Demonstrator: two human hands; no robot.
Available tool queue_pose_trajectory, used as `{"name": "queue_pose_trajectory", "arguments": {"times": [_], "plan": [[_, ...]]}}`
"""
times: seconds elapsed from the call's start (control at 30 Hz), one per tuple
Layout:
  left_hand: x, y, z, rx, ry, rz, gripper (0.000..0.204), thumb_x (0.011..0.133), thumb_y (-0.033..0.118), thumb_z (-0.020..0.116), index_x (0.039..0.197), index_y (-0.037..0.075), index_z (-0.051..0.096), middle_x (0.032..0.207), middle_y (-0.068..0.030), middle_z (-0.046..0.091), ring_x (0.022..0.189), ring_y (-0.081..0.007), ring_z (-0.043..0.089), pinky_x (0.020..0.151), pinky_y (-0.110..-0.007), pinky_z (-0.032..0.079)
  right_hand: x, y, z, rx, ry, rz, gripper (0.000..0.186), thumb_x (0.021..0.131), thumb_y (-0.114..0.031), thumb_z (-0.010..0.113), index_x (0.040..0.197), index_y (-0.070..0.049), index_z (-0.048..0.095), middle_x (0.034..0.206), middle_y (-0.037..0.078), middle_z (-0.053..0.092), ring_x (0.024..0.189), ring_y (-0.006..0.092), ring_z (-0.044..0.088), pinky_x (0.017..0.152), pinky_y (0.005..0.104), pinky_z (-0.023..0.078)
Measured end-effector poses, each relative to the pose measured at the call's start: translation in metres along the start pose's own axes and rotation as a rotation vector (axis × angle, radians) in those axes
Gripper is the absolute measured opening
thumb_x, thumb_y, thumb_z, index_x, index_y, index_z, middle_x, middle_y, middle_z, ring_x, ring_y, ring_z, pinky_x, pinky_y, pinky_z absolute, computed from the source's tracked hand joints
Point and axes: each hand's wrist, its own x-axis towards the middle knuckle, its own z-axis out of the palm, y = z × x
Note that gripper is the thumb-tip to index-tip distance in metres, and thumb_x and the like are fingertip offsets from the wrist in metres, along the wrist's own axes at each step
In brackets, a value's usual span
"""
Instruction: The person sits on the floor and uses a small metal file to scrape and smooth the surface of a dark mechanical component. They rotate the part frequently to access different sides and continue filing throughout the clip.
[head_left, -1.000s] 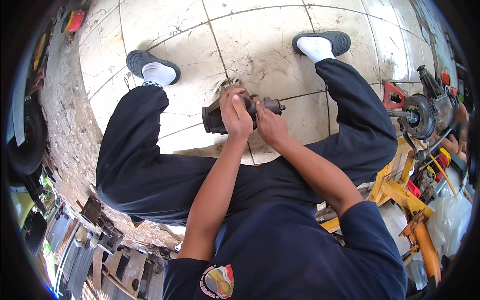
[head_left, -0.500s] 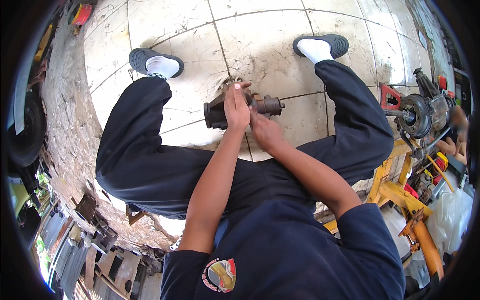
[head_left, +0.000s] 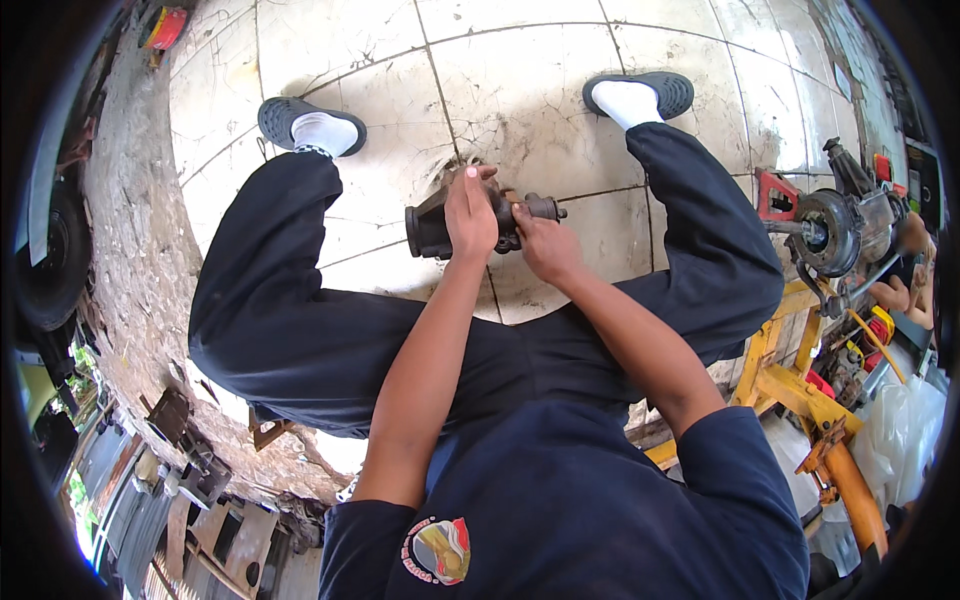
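Note:
Between my legs a dark, greasy cast metal housing (head_left: 427,232) lies on the tiled floor (head_left: 520,90), with a cylindrical fitting (head_left: 545,208) on its right side. My left hand (head_left: 472,215) rests along its top, fingers straight and pressed together, the tips near its far end; the palm is hidden. Just right of it, my right hand (head_left: 542,240) has its fingers curled against the housing at the base of the fitting. What lies under the fingers is too small to make out.
Right: a red stand (head_left: 780,200), an axle assembly with a hub (head_left: 830,230), a yellow steel frame (head_left: 785,385), plastic sheeting (head_left: 900,430), another person (head_left: 895,280) at the edge. Left: a tyre (head_left: 55,250), rough concrete (head_left: 130,260), metal scraps (head_left: 200,480). My slippered feet stand ahead.
My left hand has shifted slightly up and left. My right hand moved in beside it, blurred, half a second ago, then back right onto the housing near the fitting.

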Motion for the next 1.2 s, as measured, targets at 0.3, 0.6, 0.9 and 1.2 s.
{"name": "queue_pose_trajectory", "arguments": {"times": [0.3, 0.6, 0.9, 1.2], "plan": [[-0.002, 0.003, 0.0, 0.015, 0.032, 0.024, 0.055, 0.114, 0.036, 0.032, 0.104, -0.001, 0.071, 0.104, -0.0193, 0.072, 0.101, -0.0368, 0.066, 0.094, -0.044, 0.049, 0.012, 0.007, -0.011, 0.077, -0.104, -0.015, 0.041, 0.101, -0.018, 0.05, 0.139, -0.008, 0.06, 0.101, 0.019, 0.074, 0.094, 0.0421, 0.072, 0.078, 0.0559, 0.057], [-0.004, 0.003, 0.001, 0.021, 0.089, 0.028, 0.054, 0.114, 0.036, 0.035, 0.101, -0.002, 0.071, 0.1, -0.0191, 0.072, 0.097, -0.0374, 0.067, 0.09, -0.046, 0.05, 0.012, 0.003, -0.02, -0.013, -0.135, -0.003, 0.053, 0.094, -0.01, 0.048, 0.146, -0.008, 0.056, 0.098, 0.019, 0.075, 0.09, 0.0438, 0.072, 0.079, 0.0569, 0.057], [-0.002, 0.001, 0.003, 0.016, 0.108, 0.048, 0.05, 0.113, 0.034, 0.038, 0.101, -0.003, 0.071, 0.098, -0.0204, 0.072, 0.095, -0.0386, 0.067, 0.089, -0.047, 0.05, 0.017, 0.01, -0.015, 0.018, -0.084, -0.033, 0.049, 0.095, -0.012, 0.048, 0.144, -0.009, 0.058, 0.098, 0.022, 0.074, 0.089, 0.0437, 0.072, 0.077, 0.0562, 0.056], [-0.003, 0.0, 0.002, 0.004, 0.095, 0.068, 0.051, 0.114, 0.033, 0.037, 0.102, -0.004, 0.07, 0.098, -0.0196, 0.072, 0.095, -0.0367, 0.068, 0.089, -0.044, 0.051, 0.04, 0.008, -0.03, 0.035, -0.19, 0.031, 0.042, 0.098, -0.016, 0.049, 0.137, -0.014, 0.064, 0.104, 0.019, 0.075, 0.097, 0.0419, 0.071, 0.084, 0.055, 0.056]]}}
